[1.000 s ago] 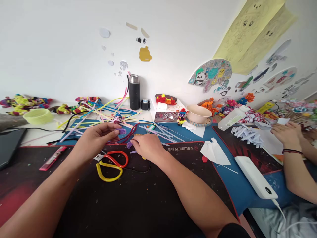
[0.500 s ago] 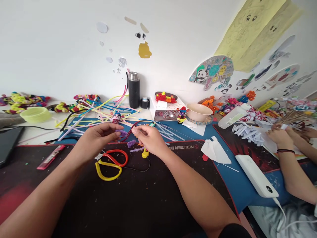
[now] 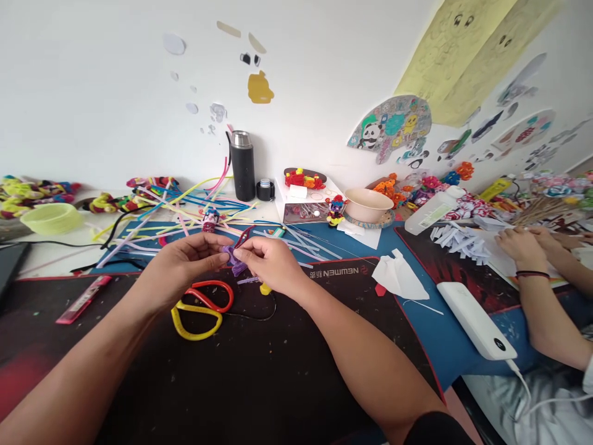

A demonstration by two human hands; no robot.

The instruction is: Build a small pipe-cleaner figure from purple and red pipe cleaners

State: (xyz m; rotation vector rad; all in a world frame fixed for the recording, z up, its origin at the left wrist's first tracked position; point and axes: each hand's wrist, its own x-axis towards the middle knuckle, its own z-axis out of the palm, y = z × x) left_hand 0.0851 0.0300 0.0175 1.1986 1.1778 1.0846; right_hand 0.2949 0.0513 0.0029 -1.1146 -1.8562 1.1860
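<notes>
Over the left part of the dark mat (image 3: 278, 383), the bare left forearm (image 3: 97, 346) slants inward to the left hand (image 3: 185, 266), which bends its fingers above an outstretched thumb near the mat's far edge. The right forearm (image 3: 361, 346), bare up to a black sleeve (image 3: 438, 429), slants in from the mat's near right side to the right hand (image 3: 273, 266), its thumb and forefinger drawn into a pinch. Both sets of fingertips point toward each other, just beside one another; whether they touch is unclear.
</notes>
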